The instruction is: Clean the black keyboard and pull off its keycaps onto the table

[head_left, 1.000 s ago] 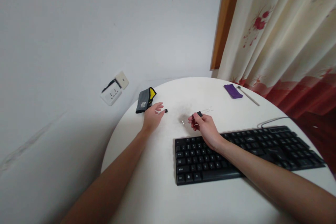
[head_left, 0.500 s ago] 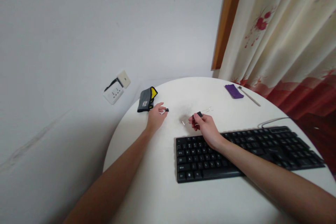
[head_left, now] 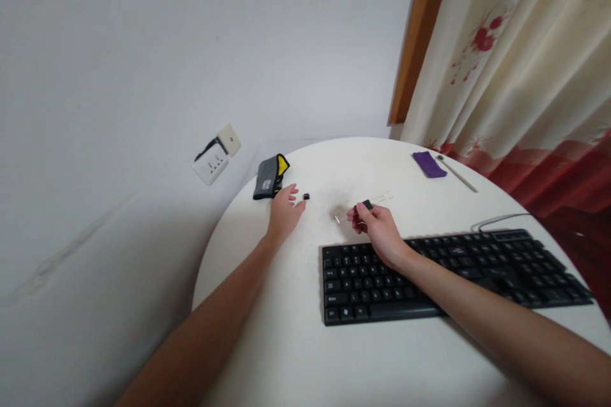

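Observation:
A small black keycap (head_left: 306, 196) lies on the white table, just beyond the fingertips of my left hand (head_left: 285, 208). That hand is open, its fingers apart with nothing between them. My right hand (head_left: 377, 224) is closed around the black handle of a wire keycap puller (head_left: 366, 205). Thin wire ends stick out on both sides of the handle. Under my right wrist is the black keyboard (head_left: 382, 280), partly covered by my forearm.
A grey and yellow folded cloth (head_left: 268, 177) lies near the wall, behind my left hand. At the far right are a purple cloth (head_left: 428, 165) and a slim brush (head_left: 458, 174). The keyboard's cable (head_left: 496, 219) runs off the right edge. A wall socket (head_left: 210, 163) is at left.
My left hand has let go of the keycap, which now rests on the table. The right hand still grips the puller. The view has shifted slightly.

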{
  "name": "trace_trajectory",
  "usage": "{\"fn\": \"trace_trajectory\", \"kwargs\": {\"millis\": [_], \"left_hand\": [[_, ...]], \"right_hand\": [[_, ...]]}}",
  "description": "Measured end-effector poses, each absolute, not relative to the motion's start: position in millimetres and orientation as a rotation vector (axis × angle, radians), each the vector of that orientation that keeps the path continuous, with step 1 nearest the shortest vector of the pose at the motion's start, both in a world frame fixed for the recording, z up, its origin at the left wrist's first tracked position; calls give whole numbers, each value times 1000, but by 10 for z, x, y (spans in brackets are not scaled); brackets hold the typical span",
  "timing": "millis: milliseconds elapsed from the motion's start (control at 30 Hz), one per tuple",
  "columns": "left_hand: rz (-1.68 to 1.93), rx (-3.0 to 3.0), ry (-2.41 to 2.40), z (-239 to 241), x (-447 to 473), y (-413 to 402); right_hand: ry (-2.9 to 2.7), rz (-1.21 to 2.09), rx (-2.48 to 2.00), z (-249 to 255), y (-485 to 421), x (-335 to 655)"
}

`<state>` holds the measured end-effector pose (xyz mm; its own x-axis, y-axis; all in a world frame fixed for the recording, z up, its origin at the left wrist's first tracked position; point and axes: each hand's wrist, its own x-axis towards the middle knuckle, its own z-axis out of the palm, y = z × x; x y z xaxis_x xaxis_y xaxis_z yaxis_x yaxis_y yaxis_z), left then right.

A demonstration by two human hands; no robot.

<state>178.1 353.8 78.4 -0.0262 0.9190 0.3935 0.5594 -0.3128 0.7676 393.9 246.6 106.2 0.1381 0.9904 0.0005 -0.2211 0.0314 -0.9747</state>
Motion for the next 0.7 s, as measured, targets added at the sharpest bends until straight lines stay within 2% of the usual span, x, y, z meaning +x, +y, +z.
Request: {"fn": "trace_trajectory", "kwargs": {"millis": [200,333,500,700], "left_hand": [[1229,2028,1352,1026,1936,3276],[908,2119,1043,1134,2015,3090],[430,2138,639,1196,2042,2960],[315,2153,515,1199,2047,2952]], "right_hand": [[-1287,969,-1148,1154,2391,4018],[-1660,785,-1176,1190,2307,4081],[-1913,708,-1157,1174,2283,4116],[-2126,663,-1050,1165,2257,4097]]}}
